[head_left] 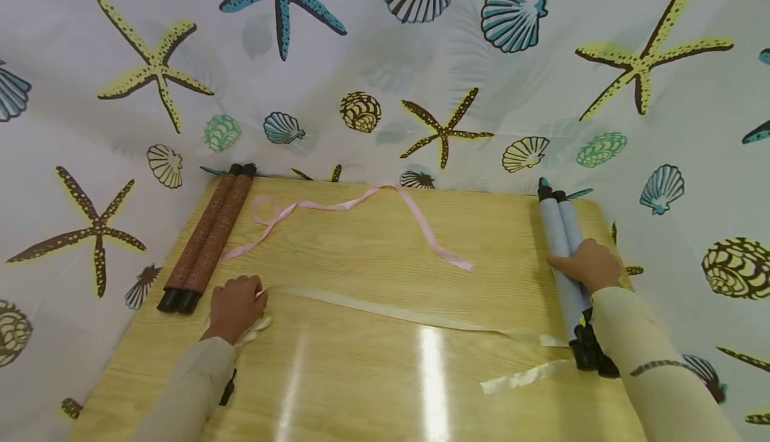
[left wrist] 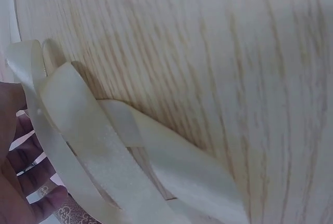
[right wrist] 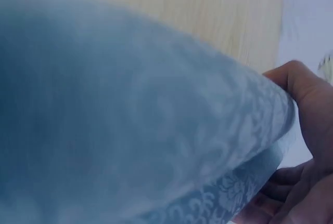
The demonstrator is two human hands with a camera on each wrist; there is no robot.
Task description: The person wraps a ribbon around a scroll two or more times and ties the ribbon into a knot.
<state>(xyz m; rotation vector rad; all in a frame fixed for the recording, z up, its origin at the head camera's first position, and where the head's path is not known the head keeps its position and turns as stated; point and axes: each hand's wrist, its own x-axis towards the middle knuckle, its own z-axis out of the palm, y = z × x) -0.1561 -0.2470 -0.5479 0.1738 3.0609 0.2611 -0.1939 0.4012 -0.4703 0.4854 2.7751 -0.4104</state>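
Note:
My left hand (head_left: 236, 305) pinches a cream ribbon (head_left: 385, 309) at the left of the table. From those fingers the ribbon stretches right, towards a pale blue scroll (head_left: 555, 231) with two rolls and black end knobs. The left wrist view has several overlapping bands of cream ribbon (left wrist: 99, 135) beside the fingers. My right hand (head_left: 592, 265) grips the blue scroll near its middle, thumb on its left side. Close up in the right wrist view, the blue patterned roll (right wrist: 182, 115) is partly blurred. Another stretch of cream ribbon (head_left: 523, 378) lies by the scroll's near end.
A brown double-rolled scroll (head_left: 210, 235) with black ends lies at the table's left edge. A pink ribbon (head_left: 337, 205) curves across the far part of the wooden table (head_left: 361, 375). Behind and around hangs a white cloth (head_left: 361, 47) printed with starfish and shells.

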